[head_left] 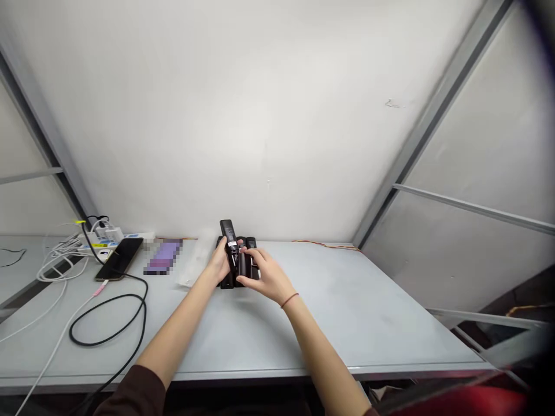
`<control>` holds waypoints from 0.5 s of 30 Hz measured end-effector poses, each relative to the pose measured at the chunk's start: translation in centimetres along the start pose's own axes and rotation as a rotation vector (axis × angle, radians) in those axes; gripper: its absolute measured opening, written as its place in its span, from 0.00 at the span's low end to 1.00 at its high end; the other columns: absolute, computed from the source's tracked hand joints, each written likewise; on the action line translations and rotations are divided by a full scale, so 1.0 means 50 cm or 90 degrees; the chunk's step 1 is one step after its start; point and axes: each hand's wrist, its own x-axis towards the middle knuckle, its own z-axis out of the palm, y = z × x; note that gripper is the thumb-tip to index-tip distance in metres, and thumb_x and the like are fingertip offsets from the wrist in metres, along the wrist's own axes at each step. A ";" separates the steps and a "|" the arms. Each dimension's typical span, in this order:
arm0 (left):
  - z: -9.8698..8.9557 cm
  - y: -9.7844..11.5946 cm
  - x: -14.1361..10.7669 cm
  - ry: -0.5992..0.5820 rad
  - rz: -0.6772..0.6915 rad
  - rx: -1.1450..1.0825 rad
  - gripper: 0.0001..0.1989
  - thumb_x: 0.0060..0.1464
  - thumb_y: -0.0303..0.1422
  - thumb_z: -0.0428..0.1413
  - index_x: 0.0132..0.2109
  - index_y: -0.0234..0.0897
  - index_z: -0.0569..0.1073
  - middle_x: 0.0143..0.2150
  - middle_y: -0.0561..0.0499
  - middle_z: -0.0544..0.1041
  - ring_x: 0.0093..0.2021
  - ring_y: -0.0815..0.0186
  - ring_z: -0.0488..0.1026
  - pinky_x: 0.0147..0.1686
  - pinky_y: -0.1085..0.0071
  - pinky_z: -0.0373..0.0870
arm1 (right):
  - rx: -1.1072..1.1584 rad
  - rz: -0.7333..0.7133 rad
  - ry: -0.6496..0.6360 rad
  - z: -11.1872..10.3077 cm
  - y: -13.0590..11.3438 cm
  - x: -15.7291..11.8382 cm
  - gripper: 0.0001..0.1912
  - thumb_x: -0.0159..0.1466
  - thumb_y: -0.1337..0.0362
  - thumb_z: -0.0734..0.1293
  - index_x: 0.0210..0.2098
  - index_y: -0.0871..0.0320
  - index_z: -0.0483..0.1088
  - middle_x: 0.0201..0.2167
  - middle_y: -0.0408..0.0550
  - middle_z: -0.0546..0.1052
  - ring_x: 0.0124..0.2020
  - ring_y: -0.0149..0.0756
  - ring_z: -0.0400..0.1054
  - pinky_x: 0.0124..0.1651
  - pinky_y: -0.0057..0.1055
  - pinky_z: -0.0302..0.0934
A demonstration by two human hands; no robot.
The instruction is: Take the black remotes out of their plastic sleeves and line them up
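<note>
My left hand (219, 263) is closed round a black remote control (228, 232), raised and tilted, with its back and a white label showing. Its lower end has an open compartment. My right hand (266, 274) pinches a dark cover (244, 265) between thumb and fingers, right beside the remote's lower end. Behind and below both hands, more black remotes (251, 242) lie side by side on the grey table (347, 312), partly hidden by the hands.
A black phone (124, 260) with a pink-ended cable, a pixelated purple item (163, 257) and a clear plastic bag (195, 263) lie on the left. A power strip (104, 234) with tangled white cables stands at the back left. A black cable (145, 306) loops nearer the front.
</note>
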 end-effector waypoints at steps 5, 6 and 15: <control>-0.028 0.011 -0.013 -0.029 -0.002 -0.046 0.24 0.60 0.45 0.41 0.41 0.31 0.73 0.34 0.44 0.77 0.36 0.63 0.74 0.40 0.66 0.71 | -0.101 -0.131 0.023 0.096 0.029 0.045 0.25 0.55 0.58 0.69 0.51 0.56 0.64 0.51 0.56 0.67 0.50 0.48 0.63 0.51 0.45 0.60; -0.026 0.010 -0.016 -0.026 -0.006 -0.048 0.24 0.60 0.45 0.41 0.41 0.30 0.73 0.34 0.44 0.77 0.36 0.62 0.74 0.40 0.66 0.71 | -0.106 -0.135 0.031 0.106 0.037 0.042 0.25 0.56 0.57 0.68 0.51 0.56 0.64 0.51 0.56 0.67 0.51 0.48 0.62 0.51 0.46 0.60; -0.036 -0.006 -0.021 -0.019 -0.027 -0.014 0.26 0.60 0.47 0.40 0.41 0.31 0.74 0.33 0.44 0.77 0.37 0.61 0.74 0.39 0.66 0.71 | -0.142 -0.163 0.035 0.122 0.051 0.007 0.24 0.59 0.59 0.66 0.54 0.55 0.64 0.54 0.56 0.66 0.51 0.46 0.62 0.52 0.44 0.60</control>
